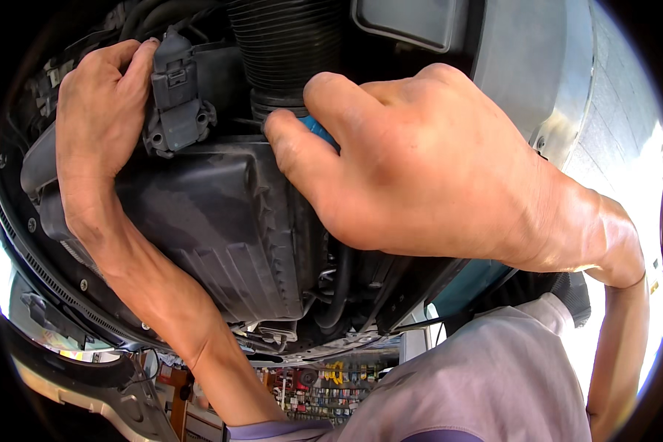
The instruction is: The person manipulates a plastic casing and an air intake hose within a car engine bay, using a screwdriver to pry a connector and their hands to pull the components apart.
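In an engine bay, my left hand (99, 110) is closed beside a black plastic connector-like housing (178, 103). Its thumb side rests against the housing's upper edge, and most of its fingertips are hidden. My right hand (420, 162) is curled closed in front of a ribbed black intake hose (283, 44). Between its thumb and forefinger shows a small patch of a blue object (318, 129), mostly covered by the hand. Below both hands lies a black air filter box (191, 199) with a ribbed side.
A grey panel (534, 66) with a bolt borders the bay at right. Black hoses (339, 291) run below the filter box. A dark slotted trim strip (48, 272) curves along the left. Shelves with many small goods (324, 394) stand beyond the car.
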Demonstrator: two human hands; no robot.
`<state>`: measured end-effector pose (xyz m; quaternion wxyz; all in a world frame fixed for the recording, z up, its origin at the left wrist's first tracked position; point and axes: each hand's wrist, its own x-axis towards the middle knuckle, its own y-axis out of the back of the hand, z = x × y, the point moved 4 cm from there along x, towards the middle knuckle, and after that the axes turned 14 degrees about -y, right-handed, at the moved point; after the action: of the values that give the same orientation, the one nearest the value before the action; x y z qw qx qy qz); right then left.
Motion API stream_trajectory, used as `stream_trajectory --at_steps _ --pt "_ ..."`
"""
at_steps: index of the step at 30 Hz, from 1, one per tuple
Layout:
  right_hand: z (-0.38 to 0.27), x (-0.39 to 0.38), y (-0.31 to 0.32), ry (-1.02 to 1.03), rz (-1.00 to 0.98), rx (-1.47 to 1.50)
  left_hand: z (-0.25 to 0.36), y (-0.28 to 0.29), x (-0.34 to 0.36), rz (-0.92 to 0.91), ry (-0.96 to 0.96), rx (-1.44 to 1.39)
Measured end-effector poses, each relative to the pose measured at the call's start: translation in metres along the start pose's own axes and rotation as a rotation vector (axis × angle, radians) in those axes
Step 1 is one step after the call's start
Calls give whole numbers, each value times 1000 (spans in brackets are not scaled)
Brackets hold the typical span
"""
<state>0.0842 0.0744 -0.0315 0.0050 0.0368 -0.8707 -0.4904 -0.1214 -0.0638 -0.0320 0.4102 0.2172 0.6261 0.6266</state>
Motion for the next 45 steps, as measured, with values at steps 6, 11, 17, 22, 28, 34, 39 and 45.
stream_trajectory --at_steps 6,11,17,22,28,34,39,45 --pt "-2 0 1 -3 -12 20 2 2 -1 26 -15 -3" --pt "2 -4 -3 -12 12 9 0 1 -1 20 -25 3" --pt "0 0 -2 -25 -7 8 0 1 -1 27 -18 13" --pt "-3 5 5 -28 -1 116 8 4 -2 30 12 -3" --pt "-12 6 7 26 25 19 3 1 -1 -1 -2 -19" --pt "-16 8 8 24 22 23 4 1 -1 31 -59 -22" --pt "-21 15 16 13 10 37 5 6 0 39 -66 -11" --pt "-23 32 14 -96 -234 -10 3 0 -1 26 -66 -24"
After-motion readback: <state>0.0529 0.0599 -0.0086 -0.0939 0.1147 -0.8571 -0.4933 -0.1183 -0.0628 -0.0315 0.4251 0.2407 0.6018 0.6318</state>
